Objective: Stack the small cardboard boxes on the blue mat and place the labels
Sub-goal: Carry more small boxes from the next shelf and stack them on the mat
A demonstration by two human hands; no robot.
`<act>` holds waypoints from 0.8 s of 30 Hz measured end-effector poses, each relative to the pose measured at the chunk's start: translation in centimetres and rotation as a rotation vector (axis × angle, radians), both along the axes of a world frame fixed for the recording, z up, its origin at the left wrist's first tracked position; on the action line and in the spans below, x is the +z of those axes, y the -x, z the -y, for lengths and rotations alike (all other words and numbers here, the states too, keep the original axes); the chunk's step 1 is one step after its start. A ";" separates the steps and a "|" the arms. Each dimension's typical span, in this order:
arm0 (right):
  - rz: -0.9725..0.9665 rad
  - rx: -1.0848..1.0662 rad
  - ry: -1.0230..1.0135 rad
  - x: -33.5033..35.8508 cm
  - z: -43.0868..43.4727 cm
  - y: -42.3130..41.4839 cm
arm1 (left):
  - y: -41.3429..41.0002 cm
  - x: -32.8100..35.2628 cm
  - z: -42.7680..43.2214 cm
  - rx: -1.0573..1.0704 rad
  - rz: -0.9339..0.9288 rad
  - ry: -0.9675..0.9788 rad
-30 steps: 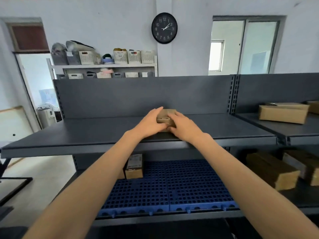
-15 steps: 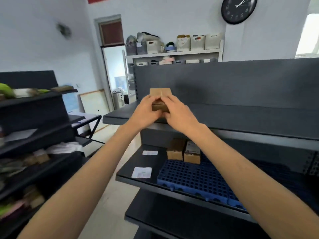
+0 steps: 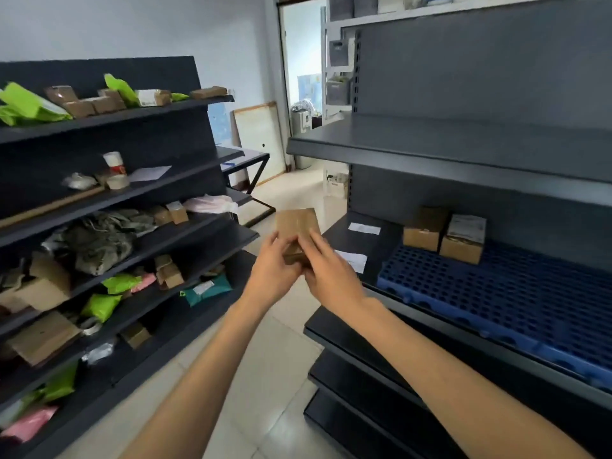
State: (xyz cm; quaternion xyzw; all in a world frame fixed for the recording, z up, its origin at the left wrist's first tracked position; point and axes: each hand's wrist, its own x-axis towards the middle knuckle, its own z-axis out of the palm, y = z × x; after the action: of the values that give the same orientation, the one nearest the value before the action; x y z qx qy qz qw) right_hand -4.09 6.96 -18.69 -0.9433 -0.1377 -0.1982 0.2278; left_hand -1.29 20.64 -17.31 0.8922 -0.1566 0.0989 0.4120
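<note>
A small brown cardboard box (image 3: 297, 226) is held in the air between both hands, in front of the left end of the grey shelf unit. My left hand (image 3: 272, 270) grips its left side and my right hand (image 3: 331, 273) its right side. The blue perforated mat (image 3: 516, 293) lies on the lower shelf to the right. Two small cardboard boxes stand side by side at its back left: a plain box (image 3: 422, 238) and a box with a label on top (image 3: 462, 248). Two white paper labels (image 3: 364, 228) (image 3: 356, 260) lie on the dark shelf left of the mat.
The grey upper shelf (image 3: 463, 150) overhangs the mat. A dark rack (image 3: 132, 233) on the left holds several parcels, green bags and tape rolls. A tiled aisle (image 3: 284, 326) runs between the two units toward a doorway.
Both hands lifted the small box off the upper shelf and brought it down and left. My view turned left and down, revealing the left rack.
</note>
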 end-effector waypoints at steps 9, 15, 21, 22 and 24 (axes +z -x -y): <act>-0.030 -0.526 0.005 -1.3 20.7 6.0 | -0.4 -2.2 23.5 -0.562 -0.012 0.041; -0.054 -0.752 -0.008 -2.6 29.5 8.1 | 0.3 -2.7 34.0 -0.761 -0.024 -0.014; -0.113 -0.818 -0.049 -5.5 33.9 5.7 | -2.8 -4.3 38.6 -0.839 0.046 -0.358; -0.135 -0.810 -0.052 -6.0 34.4 5.1 | -3.6 -4.4 38.5 -0.840 0.089 -0.398; -0.172 -0.782 -0.052 -7.1 35.1 4.1 | -5.7 -4.6 37.9 -0.823 0.201 -0.384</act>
State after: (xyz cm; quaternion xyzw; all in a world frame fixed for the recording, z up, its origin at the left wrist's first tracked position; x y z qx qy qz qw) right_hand -8.23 -28.11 -25.81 -0.9317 0.2562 -0.1937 0.1695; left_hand 4.41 -17.22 -21.95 0.8020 -0.5521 -0.0174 0.2273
